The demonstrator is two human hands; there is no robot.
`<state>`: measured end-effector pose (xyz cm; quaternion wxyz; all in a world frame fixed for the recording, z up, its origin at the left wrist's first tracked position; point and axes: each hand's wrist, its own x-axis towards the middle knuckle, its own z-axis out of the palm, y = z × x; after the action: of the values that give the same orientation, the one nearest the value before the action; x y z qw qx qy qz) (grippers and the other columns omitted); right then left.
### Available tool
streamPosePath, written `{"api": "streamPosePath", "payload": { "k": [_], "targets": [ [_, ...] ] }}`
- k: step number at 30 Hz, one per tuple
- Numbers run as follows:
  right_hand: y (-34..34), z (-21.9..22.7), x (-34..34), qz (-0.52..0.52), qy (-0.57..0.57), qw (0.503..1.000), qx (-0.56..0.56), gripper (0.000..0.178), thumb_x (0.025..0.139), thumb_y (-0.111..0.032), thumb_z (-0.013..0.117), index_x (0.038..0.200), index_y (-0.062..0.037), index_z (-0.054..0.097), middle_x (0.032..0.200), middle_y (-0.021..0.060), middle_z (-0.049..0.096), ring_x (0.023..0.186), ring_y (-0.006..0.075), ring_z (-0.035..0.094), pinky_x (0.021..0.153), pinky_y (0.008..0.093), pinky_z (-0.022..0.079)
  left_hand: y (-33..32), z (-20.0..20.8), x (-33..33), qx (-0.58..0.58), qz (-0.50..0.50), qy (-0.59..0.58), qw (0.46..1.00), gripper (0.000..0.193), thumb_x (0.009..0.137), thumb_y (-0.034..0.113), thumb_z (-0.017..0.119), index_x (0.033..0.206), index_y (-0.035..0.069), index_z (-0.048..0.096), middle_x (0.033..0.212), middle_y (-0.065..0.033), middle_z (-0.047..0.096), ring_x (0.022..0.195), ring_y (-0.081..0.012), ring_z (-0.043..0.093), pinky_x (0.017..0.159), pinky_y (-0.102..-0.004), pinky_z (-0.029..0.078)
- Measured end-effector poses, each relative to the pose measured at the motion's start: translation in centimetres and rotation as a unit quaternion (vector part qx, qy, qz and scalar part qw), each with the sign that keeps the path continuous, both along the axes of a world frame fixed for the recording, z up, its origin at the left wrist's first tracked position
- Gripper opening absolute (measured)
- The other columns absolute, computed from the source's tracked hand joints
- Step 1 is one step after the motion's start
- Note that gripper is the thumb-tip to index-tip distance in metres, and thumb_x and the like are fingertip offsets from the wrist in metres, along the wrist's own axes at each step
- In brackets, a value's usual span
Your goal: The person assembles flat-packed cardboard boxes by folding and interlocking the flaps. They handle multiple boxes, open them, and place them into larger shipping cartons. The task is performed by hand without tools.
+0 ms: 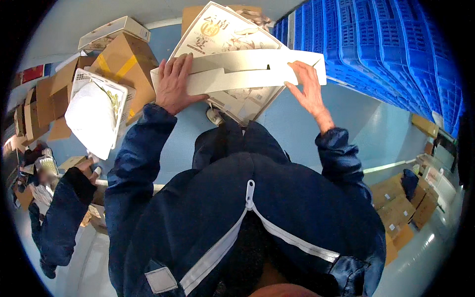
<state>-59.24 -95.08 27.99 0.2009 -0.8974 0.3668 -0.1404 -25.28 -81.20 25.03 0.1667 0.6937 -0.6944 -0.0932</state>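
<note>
I hold a long, narrow cream cardboard carton (237,58) crosswise in front of me, with a slot-like gap along its middle. My left hand (174,84) grips its left end, fingers over the far side and thumb along the near edge. At the right end, my right hand (308,91) has it between thumb and fingers. Beyond and below the carton lies a printed cream box (232,28) with drawings on its lid, partly covered by what I hold.
Stacked blue plastic crates (366,44) rise at the right. To the left are a brown cardboard box (123,62) with yellow tape and a white basket (121,116) with a white sheet over it. Another person's dark sleeve (67,218) shows at lower left. Flattened cartons (396,203) lie lower right.
</note>
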Motion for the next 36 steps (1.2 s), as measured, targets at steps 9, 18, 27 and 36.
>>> {"api": "streamPosePath", "payload": {
  "k": [9,18,27,36],
  "targets": [
    [-6.1,-1.1,-5.8,-0.272,-0.078,0.943,0.174,0.052,0.085,-0.028,0.055,0.13,-0.0071,0.042,0.129,0.0159,0.043,0.119,0.0304,0.039,0.099,0.0393,0.03,0.0,-0.1,0.2,-0.022,0.005,-0.009,1.0,0.098,0.054,0.043,0.077,0.131,0.002,0.034,0.133,-0.0126,0.037,0.125,-0.0293,0.031,0.104,-0.054,0.014],
    [-10.1,-4.9,-5.1,-0.126,-0.074,0.947,0.286,0.057,0.083,-0.016,0.058,0.135,-0.0126,0.036,0.128,0.0119,0.046,0.11,0.0196,0.049,0.095,0.0302,0.036,1.5,-0.9,-1.3,-0.061,0.239,-0.113,0.962,0.065,0.077,0.045,0.06,0.127,0.008,0.042,0.133,-0.014,0.036,0.125,-0.0295,0.031,0.101,-0.057,0.017],
    [-7.2,-1.2,-6.7,0.146,-0.066,0.986,-0.052,0.034,0.071,-0.014,0.06,0.104,-0.0044,0.056,0.108,0.0101,0.052,0.106,0.0274,0.046,0.089,0.0411,0.036,-7.8,1.9,-19.1,0.019,-0.126,0.049,0.991,0.076,0.069,0.035,0.068,0.132,0.007,0.036,0.133,-0.0104,0.038,0.121,-0.0291,0.036,0.102,-0.0419,0.029],
    [-9.4,-3.6,-5.8,0.026,-0.142,0.989,-0.033,0.041,0.074,-0.008,0.055,0.114,-0.0053,0.052,0.119,0.0119,0.046,0.106,0.0307,0.045,0.091,0.0403,0.035,-11.4,0.4,-22.9,0.037,-0.085,0.021,0.995,0.065,0.068,0.026,0.069,0.125,0.009,0.043,0.119,-0.0083,0.044,0.11,-0.0292,0.041,0.091,-0.0425,0.034]
  ]
}}
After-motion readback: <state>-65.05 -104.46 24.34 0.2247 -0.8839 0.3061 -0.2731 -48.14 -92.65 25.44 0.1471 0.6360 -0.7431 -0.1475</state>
